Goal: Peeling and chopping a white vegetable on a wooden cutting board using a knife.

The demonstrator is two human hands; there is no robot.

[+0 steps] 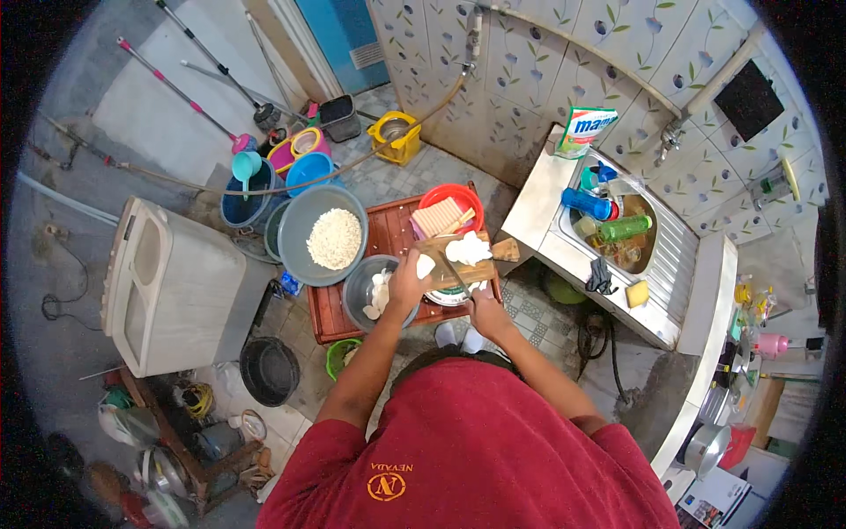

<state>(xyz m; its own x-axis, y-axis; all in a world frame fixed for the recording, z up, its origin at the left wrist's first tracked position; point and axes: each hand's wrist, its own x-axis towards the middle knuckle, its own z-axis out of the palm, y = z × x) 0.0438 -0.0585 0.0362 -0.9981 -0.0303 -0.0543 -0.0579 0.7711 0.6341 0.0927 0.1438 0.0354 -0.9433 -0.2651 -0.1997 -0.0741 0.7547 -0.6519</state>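
In my right hand [489, 314] is a knife [456, 272], its blade lying across a wooden cutting board [433, 254]. My left hand [406, 281] is at the board's left end, with its fingers at a white piece of food [425, 266]. A pile of cut white pieces [468, 249] rests on the board near its handle. Below and to the left, a grey bowl [353, 297] holds larger white pieces [379, 294]. Finely cut white food [334, 239] fills part of a big grey basin [291, 231]. Beyond the board, a red basin [477, 205] holds pale sausage-like sticks [436, 218].
The basins stand on a low red wooden table [324, 317]. A sink [644, 261] with bottles is at the right, beside a yellow sponge [637, 293]. Buckets [248, 205] and a white washing machine [185, 284] are at the left. A hose [377, 152] crosses beyond the table.
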